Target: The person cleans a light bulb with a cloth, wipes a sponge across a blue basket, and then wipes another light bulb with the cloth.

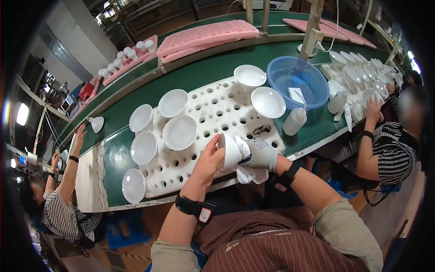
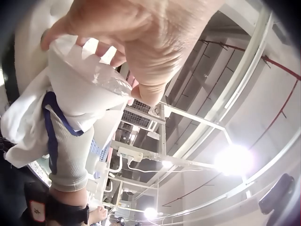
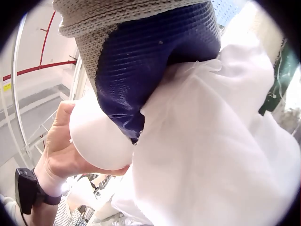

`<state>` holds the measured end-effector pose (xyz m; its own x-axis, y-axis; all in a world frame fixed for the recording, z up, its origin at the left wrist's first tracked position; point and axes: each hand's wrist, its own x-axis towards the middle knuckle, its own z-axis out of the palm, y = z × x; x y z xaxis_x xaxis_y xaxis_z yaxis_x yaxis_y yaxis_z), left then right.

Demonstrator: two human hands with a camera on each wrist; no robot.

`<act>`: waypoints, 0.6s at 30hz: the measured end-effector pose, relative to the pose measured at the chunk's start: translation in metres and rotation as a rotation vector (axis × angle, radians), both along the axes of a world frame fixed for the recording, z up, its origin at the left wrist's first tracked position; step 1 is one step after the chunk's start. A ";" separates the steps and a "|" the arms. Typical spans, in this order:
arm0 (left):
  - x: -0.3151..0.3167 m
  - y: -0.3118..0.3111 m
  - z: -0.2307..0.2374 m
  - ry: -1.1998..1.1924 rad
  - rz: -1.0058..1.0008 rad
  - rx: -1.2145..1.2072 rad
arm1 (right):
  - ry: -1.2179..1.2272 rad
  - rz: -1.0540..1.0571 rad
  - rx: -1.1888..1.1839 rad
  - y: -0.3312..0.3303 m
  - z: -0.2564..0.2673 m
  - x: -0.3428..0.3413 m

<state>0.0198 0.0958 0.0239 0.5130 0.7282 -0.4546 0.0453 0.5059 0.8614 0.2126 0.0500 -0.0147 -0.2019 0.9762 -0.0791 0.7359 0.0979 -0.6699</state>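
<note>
Cup [image 1: 231,153] was tilted sideways over the foam board [image 1: 208,109], left hand [image 1: 208,159] gripping its rim, right hand [image 1: 264,154] gripping cloth [image 1: 250,175] against its narrower end.

Tilted white cup [image 1: 231,153], draped cloth [image 1: 253,176]

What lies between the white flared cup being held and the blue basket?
In the head view: beside the held cup, white cloth; then the holed foam board, bearing another flared cup right by the blue basket.

Green workbench [image 1: 204,73]; pale pillar [image 1: 86,31] behind; glaring overhead lamp [image 2: 234,160]; blue stool [image 1: 127,230] on brownish floor [image 1: 392,204].
</note>
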 end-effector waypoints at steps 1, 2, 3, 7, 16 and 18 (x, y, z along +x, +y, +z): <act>-0.003 0.000 -0.004 0.003 -0.002 0.004 | -0.021 0.003 0.008 0.000 -0.001 -0.001; -0.009 -0.003 -0.010 -0.027 -0.073 0.087 | -0.018 0.002 0.010 -0.001 0.000 -0.001; -0.015 -0.005 -0.016 -0.056 -0.143 0.170 | -0.025 0.001 0.012 -0.001 0.001 -0.001; -0.030 -0.009 -0.031 -0.075 -0.212 0.376 | -0.051 0.014 -0.020 -0.001 0.009 -0.002; 0.004 0.005 -0.009 -0.003 -0.024 0.011 | 0.000 -0.001 -0.001 -0.002 -0.002 0.002; -0.010 0.009 -0.031 0.013 -0.099 0.111 | 0.025 0.062 0.095 -0.002 -0.012 0.006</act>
